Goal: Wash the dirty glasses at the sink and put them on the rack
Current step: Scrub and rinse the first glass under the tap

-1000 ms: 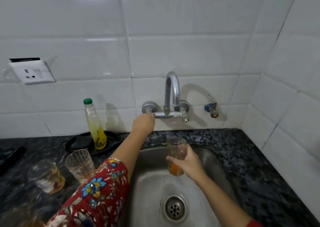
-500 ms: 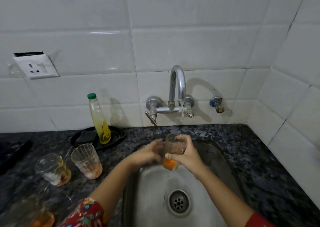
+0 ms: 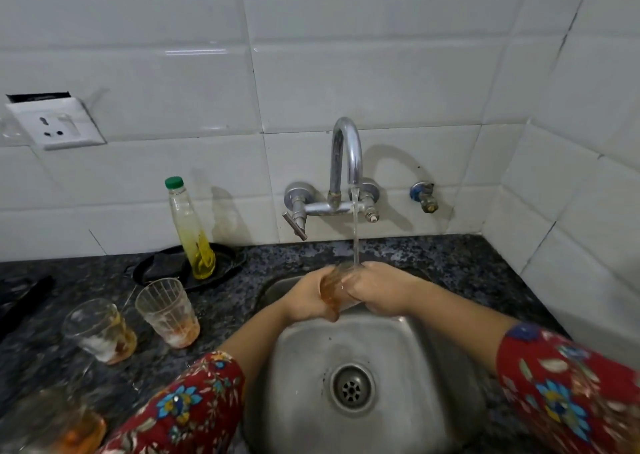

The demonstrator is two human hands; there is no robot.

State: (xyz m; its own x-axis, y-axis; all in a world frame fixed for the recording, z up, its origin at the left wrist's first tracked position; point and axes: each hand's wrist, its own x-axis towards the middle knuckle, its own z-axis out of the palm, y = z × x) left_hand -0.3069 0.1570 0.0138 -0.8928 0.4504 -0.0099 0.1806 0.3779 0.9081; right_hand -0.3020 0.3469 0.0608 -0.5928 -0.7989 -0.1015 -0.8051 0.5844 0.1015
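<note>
Over the steel sink, both my hands grip one clear glass with orange residue, held under running water from the tap. My left hand wraps its left side and my right hand its right side, so most of the glass is hidden. On the dark counter to the left stand two dirty glasses, one ribbed and one further left. A third glass with orange liquid is blurred at the bottom left corner. No rack is in view.
A green-capped bottle of yellow liquid stands on a black dish behind the glasses. A wall socket is at the left. A small valve sticks out right of the tap. White tiled walls close the back and right.
My left hand left the tap handle and came down onto the glass. Water now runs from the spout onto the glass, which both hands hold lower over the sink.
</note>
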